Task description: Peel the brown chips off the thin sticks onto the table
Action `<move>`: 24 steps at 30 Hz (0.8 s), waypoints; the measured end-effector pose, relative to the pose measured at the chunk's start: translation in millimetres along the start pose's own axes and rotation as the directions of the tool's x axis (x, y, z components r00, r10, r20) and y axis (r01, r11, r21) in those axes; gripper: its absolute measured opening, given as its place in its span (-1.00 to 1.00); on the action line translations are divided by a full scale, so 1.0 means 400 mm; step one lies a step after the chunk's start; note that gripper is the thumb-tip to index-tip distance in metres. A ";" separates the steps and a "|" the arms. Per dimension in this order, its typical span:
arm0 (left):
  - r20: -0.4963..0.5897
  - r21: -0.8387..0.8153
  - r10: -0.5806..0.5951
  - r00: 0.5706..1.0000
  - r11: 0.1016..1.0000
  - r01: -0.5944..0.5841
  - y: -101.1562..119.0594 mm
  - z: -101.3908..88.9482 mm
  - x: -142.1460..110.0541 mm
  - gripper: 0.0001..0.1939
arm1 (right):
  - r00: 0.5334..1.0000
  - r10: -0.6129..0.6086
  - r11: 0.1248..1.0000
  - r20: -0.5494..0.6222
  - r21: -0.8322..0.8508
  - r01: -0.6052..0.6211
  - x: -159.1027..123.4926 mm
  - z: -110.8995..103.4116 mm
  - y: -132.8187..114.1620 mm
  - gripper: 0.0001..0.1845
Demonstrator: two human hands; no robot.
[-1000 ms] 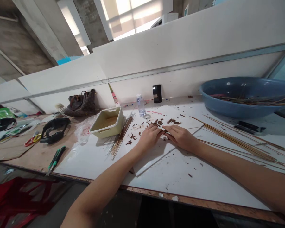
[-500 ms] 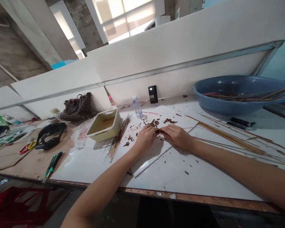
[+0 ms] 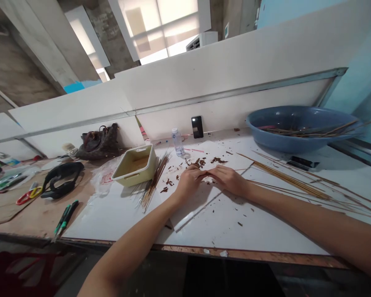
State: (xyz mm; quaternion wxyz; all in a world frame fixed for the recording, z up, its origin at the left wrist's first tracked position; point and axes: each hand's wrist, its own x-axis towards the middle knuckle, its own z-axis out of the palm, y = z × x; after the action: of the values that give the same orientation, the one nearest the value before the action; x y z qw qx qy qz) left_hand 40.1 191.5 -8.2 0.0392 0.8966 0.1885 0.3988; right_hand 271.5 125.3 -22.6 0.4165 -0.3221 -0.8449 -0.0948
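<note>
My left hand (image 3: 188,183) and my right hand (image 3: 227,180) lie on a white board (image 3: 235,225), their fingertips meeting. A small dark brown scrap, perhaps bark (image 3: 204,175), shows between the fingertips, mostly hidden. Loose brown flakes (image 3: 200,163) are scattered just beyond the hands. To the left of my left hand lies a bundle of thin wooden sticks (image 3: 154,183). A longer bundle of sticks (image 3: 287,178) lies to the right, past my right hand.
A blue basin (image 3: 297,144) holding sticks stands at the back right. A cream tray (image 3: 135,175), plastic bottle (image 3: 177,142) and upright phone (image 3: 197,127) stand along the back. Scissors (image 3: 29,196), a green-handled knife (image 3: 64,218) and a handbag (image 3: 99,144) are at the left.
The whole scene has drifted slightly left and down as my head turned. My hands stay together at the same spot on the board, fingertips still meeting.
</note>
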 end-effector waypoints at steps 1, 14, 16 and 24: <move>0.024 0.041 0.045 0.999 0.998 -0.046 -0.005 -0.004 0.002 -0.81 | 1.000 -0.003 1.000 0.000 -0.009 0.003 0.000 0.000 0.002 -0.68; 0.275 0.321 0.207 0.939 0.901 -0.293 -0.037 -0.021 0.025 -0.73 | 0.996 0.079 0.996 0.032 -0.049 -0.077 0.003 0.024 0.034 -0.67; 0.293 0.320 0.196 0.936 0.902 -0.289 -0.035 -0.021 0.026 -0.78 | 0.996 0.081 0.995 0.043 -0.059 -0.078 0.002 0.026 0.034 -0.67; 0.298 0.312 0.227 0.927 0.894 -0.320 -0.035 -0.022 0.024 -0.83 | 0.994 0.079 0.992 0.076 -0.103 -0.071 0.001 0.024 0.029 -0.66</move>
State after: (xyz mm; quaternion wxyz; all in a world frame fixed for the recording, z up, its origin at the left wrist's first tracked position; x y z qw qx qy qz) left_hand 35.3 207.3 1.3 -0.1566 0.9499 0.1218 0.2414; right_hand 272.3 138.7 -29.8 0.3690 -0.3774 -0.8424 -0.1083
